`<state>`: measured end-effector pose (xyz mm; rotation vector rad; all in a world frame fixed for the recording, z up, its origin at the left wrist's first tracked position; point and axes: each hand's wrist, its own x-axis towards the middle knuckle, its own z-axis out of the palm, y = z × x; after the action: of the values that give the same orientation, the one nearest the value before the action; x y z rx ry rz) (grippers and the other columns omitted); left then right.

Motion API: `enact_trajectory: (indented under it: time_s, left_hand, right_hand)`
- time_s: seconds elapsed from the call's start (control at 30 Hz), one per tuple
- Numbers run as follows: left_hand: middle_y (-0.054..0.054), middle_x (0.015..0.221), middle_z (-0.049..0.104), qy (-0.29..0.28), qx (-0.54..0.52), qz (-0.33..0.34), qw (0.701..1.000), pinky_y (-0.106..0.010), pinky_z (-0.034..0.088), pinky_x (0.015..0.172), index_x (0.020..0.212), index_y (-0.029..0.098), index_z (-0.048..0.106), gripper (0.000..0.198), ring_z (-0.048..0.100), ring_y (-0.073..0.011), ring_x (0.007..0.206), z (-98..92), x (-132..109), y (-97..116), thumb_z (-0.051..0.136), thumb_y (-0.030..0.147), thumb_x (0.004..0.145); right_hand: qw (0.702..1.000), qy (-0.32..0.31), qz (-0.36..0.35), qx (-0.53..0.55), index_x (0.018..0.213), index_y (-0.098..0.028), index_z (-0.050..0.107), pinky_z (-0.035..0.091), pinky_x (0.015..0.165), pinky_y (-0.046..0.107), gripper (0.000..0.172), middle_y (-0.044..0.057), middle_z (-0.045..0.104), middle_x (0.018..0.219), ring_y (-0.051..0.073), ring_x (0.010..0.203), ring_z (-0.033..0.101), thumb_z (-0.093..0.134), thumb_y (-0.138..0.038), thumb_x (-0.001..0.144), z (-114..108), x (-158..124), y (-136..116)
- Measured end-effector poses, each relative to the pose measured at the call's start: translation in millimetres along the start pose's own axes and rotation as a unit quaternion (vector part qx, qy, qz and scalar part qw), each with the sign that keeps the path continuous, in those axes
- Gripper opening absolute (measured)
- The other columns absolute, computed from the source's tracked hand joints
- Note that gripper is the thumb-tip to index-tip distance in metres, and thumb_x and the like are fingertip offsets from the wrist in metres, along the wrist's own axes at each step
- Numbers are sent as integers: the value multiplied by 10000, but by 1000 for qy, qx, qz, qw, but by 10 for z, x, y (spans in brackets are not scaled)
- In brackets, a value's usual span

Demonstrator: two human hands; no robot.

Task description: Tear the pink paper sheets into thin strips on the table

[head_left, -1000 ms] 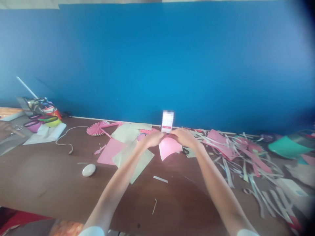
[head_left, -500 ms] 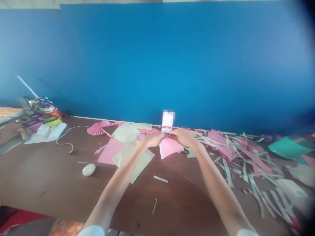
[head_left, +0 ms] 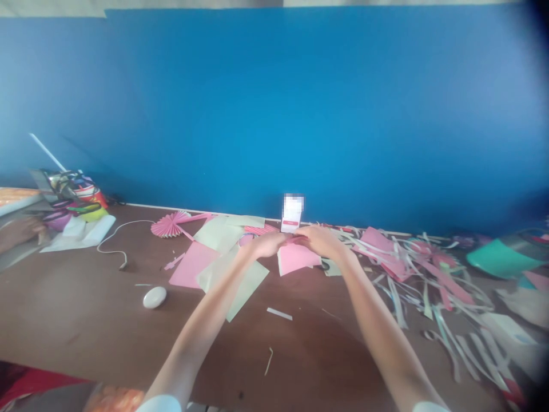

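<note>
My left hand point(head_left: 271, 244) and my right hand point(head_left: 316, 239) meet at the top edge of a pink sheet of paper point(head_left: 299, 260), both closed on it with fingers bent. The sheet's lower part spreads toward me below the hands. Right behind my fingertips stands a phone point(head_left: 292, 216) with a lit screen, upright near the wall. Left of my left hand lie pale green sheets point(head_left: 240, 283), another pink sheet point(head_left: 191, 264) and a pleated pink paper rosette point(head_left: 170, 224). The fingertips are small and blurred.
Paper strips point(head_left: 422, 280) and pink scraps lie tangled on the right, near a green sheet point(head_left: 501, 257). A white mouse point(head_left: 155, 297) and a cable point(head_left: 122, 252) are on the left. Another person's hand point(head_left: 21, 233) shows at the far left. The blue wall point(head_left: 274, 114) rises behind the table.
Both hands stay almost in place at the pink sheet. The lower edge of the sheet has lifted or flattened slightly; otherwise the table looks the same.
</note>
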<state>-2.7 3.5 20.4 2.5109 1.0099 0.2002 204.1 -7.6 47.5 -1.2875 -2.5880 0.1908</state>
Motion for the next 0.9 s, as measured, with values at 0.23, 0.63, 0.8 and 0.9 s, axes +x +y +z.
enact_trajectory:
  time_s: [0.23,0.63,0.8,0.9]
  left_hand:
    - [-87,1124,618,-5,-32,5,999,-254,391,724,1268,200,473,373,581,-207,914,-11,5,24,333,331,948]
    - [-94,1149,602,17,-24,-41,999,-267,400,746,1239,191,474,366,575,-219,957,-33,-34,-34,272,302,955]
    - [-75,1035,632,-5,-33,-67,997,-253,393,661,1122,189,528,374,593,-205,864,-111,-68,12,293,417,941]
    - [-57,974,642,-24,-41,-43,998,-244,385,630,1078,198,544,348,594,-195,812,-123,-70,84,362,445,913]
  right_hand:
    - [999,-33,7,-22,983,-267,698,412,675,273,272,61,711,912,220,815,637,453,-359,908,-10,12,-28]
    - [998,15,59,0,926,-286,683,378,595,247,262,18,700,921,191,770,620,473,-434,875,-157,-81,51]
    - [997,49,58,16,886,-279,701,373,602,252,233,11,705,909,183,773,607,495,-387,865,-176,-87,86]
    - [999,14,0,38,832,-277,713,372,605,251,236,3,712,851,174,760,607,498,-369,869,-129,-39,19]
